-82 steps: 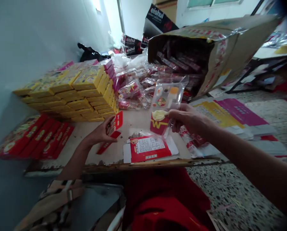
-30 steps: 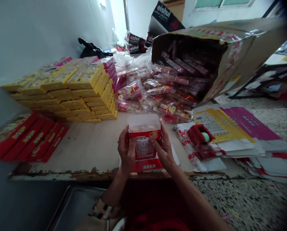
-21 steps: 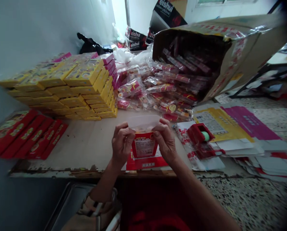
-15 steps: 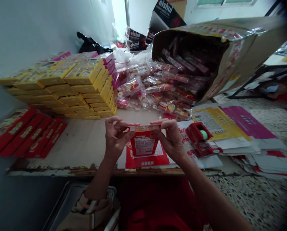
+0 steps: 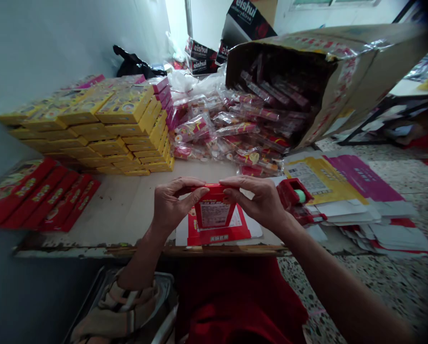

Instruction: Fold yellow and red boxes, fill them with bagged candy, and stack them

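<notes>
A red cardboard box (image 5: pixel 215 210) with a white printed label stands upright between my hands. My left hand (image 5: pixel 174 203) pinches its top left corner, thumb on the near face and fingers along the upper edge. At the top right corner my right hand (image 5: pixel 258 198) grips the same way. The top edge of the box looks closed, and its inside is hidden. Beneath it lies a flat red and white carton sheet (image 5: pixel 219 237) near the table's front edge. Just right of my right hand sits a red tape dispenser (image 5: pixel 294 193) with a pale green roll.
Stacked yellow boxes (image 5: pixel 120 122) fill the left back, with red boxes (image 5: pixel 45 196) in front. Plastic-wrapped packets (image 5: pixel 231 129) spill from a large cardboard carton (image 5: pixel 364 81) lying on its side. Flat yellow, purple and white carton sheets (image 5: pixel 343 179) lie at the right.
The raised flaps at the box's top have folded down, so the top now shows a red edge. My fingers have moved inward along that edge, closer together.
</notes>
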Motion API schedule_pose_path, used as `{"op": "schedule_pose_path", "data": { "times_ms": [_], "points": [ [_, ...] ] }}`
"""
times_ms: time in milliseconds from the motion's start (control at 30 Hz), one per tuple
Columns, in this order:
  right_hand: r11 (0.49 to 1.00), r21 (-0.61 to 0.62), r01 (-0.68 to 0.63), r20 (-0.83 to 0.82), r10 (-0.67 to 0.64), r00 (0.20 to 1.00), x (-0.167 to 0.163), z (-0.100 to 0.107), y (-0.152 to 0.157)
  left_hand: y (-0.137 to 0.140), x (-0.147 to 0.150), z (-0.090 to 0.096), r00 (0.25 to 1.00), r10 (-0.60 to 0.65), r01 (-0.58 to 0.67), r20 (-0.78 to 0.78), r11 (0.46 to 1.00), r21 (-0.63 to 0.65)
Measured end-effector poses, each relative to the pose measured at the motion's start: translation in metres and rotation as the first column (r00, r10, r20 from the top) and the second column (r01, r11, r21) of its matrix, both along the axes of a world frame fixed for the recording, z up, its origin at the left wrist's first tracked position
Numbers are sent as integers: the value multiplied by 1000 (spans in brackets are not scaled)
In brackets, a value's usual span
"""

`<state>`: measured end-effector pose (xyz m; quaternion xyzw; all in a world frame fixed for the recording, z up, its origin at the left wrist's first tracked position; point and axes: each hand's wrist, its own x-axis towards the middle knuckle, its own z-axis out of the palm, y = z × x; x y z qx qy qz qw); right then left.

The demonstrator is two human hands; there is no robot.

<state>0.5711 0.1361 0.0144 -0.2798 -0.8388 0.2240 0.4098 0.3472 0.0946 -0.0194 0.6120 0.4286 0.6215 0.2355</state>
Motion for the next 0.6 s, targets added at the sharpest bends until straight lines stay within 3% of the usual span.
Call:
{"op": "schedule_pose_path", "data": {
  "times_ms": [133, 233, 367, 467, 533, 600],
  "points": [
    [971, -238, -22, -63, 7, 998, -1, 10, 7, 2, 2, 10, 998, 22, -21, -56, 999, 31],
    [951, -294, -94, -78, 74, 994, 8, 13, 12, -2, -6, 10, 992, 21, -15, -121, 998, 56],
    [963, -166, -212, 54, 223, 973, 18, 0, 11, -12, -18, -9, 971, -85, 98, -221, 994, 49],
    [995, 24, -102, 57, 100, 993, 11, -18, 1, -7, -12, -34, 974, -193, 195, -117, 981, 7],
    [998, 58, -38, 31, 36, 999, 6, -24, -6, 3, -1, -44, 990, -138, 137, 4, 989, 48],
    [996, -19, -82, 28, 83, 996, 15, -20, -9, 11, 11, -43, 997, -7, -3, 72, 990, 139]
  ]
}}
